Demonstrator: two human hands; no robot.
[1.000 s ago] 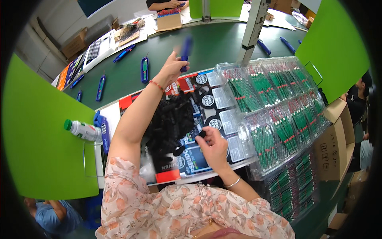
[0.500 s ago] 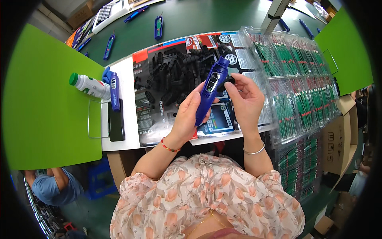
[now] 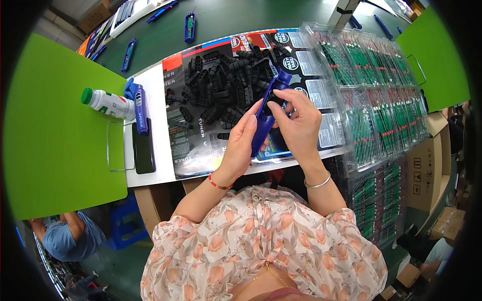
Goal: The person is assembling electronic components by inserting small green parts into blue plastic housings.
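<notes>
My left hand (image 3: 240,143) is closed around a blue plastic housing (image 3: 262,131), a long handheld-device shell, held slanted above the covered table. It is turned edge-on, with its inner side toward my right hand. My right hand (image 3: 303,120) has thumb and index finger pressed together at the upper part of the shell, on a small black rubber piece (image 3: 273,97), mostly hidden by the fingers. Just beyond both hands lies a loose pile of black ridged rubber pieces (image 3: 221,83) on the printed sheet (image 3: 188,155).
On the left are a white bottle with a green cap (image 3: 113,104), another blue housing (image 3: 142,113) and a black phone (image 3: 144,150). Clear trays of green circuit boards (image 3: 371,90) stand right. Green panels (image 3: 60,135) flank the table; several blue devices (image 3: 189,27) lie at the back.
The housing has rolled in my left hand from showing its slotted front to edge-on. My right hand has moved slightly left, bringing the black rubber piece against it.
</notes>
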